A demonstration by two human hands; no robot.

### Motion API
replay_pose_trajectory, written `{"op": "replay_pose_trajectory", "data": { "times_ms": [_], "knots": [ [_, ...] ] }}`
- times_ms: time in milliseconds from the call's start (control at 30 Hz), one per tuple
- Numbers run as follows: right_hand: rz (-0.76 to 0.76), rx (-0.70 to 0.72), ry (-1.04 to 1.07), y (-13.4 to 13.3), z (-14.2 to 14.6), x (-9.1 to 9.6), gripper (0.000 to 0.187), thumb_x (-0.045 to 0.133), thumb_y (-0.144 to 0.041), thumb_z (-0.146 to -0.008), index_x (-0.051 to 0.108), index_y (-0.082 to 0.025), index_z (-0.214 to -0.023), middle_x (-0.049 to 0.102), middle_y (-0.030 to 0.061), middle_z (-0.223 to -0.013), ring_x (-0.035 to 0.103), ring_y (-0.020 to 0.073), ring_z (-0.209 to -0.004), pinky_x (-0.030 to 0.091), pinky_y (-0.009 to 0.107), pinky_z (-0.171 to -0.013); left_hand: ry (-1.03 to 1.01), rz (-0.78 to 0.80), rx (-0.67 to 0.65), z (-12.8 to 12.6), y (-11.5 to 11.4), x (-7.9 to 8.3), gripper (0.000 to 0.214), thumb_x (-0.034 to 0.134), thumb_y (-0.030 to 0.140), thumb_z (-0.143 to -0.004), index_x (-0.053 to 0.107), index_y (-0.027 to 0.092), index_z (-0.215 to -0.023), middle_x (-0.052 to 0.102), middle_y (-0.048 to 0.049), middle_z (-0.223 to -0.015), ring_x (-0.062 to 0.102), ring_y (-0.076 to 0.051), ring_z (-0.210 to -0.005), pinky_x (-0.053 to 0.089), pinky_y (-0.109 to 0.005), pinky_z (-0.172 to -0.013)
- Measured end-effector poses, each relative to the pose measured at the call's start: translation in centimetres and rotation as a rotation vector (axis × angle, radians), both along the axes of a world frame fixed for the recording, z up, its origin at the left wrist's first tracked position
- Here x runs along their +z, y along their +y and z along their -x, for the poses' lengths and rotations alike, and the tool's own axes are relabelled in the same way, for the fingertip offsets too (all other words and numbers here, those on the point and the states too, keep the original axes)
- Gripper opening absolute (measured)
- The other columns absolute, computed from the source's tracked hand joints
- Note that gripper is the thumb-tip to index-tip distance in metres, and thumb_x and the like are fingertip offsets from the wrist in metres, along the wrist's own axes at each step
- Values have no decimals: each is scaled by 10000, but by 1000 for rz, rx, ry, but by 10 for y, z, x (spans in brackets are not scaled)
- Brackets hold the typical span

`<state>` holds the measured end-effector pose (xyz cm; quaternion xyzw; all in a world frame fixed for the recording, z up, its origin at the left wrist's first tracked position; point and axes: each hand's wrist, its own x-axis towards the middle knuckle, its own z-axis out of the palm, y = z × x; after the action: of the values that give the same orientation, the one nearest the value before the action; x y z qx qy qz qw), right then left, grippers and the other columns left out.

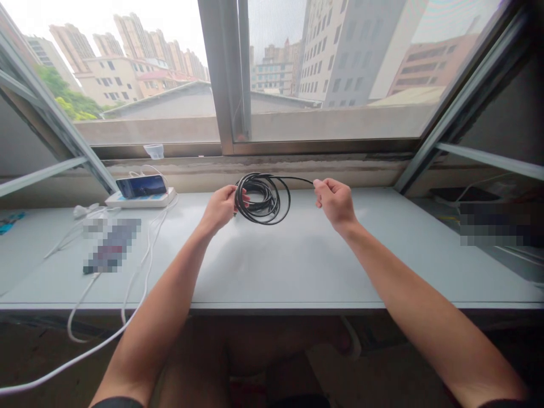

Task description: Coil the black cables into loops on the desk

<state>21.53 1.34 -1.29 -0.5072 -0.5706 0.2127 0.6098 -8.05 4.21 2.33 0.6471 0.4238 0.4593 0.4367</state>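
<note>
Black-sheathed, the cable (278,211) is wound into a loose coil of several loops. The fingers (243,198) of the left hand (221,208) are curled tight around the coil's left side. The right hand (335,201) is closed too, its fingers (319,185) pinching the single strand that runs off the top of the coil, stretched almost level between the two hands. The coil hangs between them over the back of the pale grey desk (297,266), close to the sill; whether its lower edge touches the surface is unclear. Well off to the left, a phone (141,186) lies on a white charging block (140,200), and white cords (147,252) trail across the desk and over its front edge. A clear plastic cup (155,151) stands on the window ledge above.
</note>
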Motion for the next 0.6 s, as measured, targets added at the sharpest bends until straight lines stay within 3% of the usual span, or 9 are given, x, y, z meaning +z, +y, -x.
{"op": "replay_pose_trajectory", "data": {
  "times_ms": [133, 233, 333, 467, 600],
  "knots": [
    [10, 105, 117, -3, 22, -5, 304, 716, -468, -875, 514, -247, -926, 524, -39, -646, 453, 144, -581, 356, 287, -547, -91, 126, -93, -6, -6, -2, 509, 607, 597, -901, 640, 148, -1138, 781, -130, -996, 723, -208, -800, 458, -254, -553],
    [123, 214, 120, -7, 37, -9, 424, 713, -486, -856, 564, -216, -1148, 576, -31, -675, 479, 150, -585, 347, 275, -512, 62, 33, 9, -14, -9, -11, 348, 661, 464, -901, 591, 167, -1068, 753, -75, -895, 606, -131, -595, 417, -246, -494],
    [165, 190, 155, -5, 38, -14, 475, 746, -487, -819, 605, -203, -1171, 642, 13, -794, 536, 161, -671, 413, 278, -544, 121, -10, 69, -20, -8, -18, 165, 614, 272, -906, 521, 192, -1017, 654, 6, -749, 526, -99, -512, 409, -236, -479],
    [156, 167, 281, -4, 40, -15, 437, 763, -539, -821, 642, -241, -1117, 662, 58, -1088, 631, 183, -920, 556, 305, -745, -102, 20, -31, -28, -12, -19, 160, 555, 270, -928, 480, 206, -1054, 564, 39, -759, 599, -109, -597, 417, -211, -488],
    [213, 433, 508, -14, 50, -6, 506, 641, -656, -912, 543, -357, -1309, 657, 30, -1127, 695, 186, -874, 614, 359, -746, -103, 61, -116, -32, -20, -17, 212, 603, 361, -934, 506, 196, -1027, 600, 28, -729, 579, -114, -571, 409, -216, -487]
  ]
}}
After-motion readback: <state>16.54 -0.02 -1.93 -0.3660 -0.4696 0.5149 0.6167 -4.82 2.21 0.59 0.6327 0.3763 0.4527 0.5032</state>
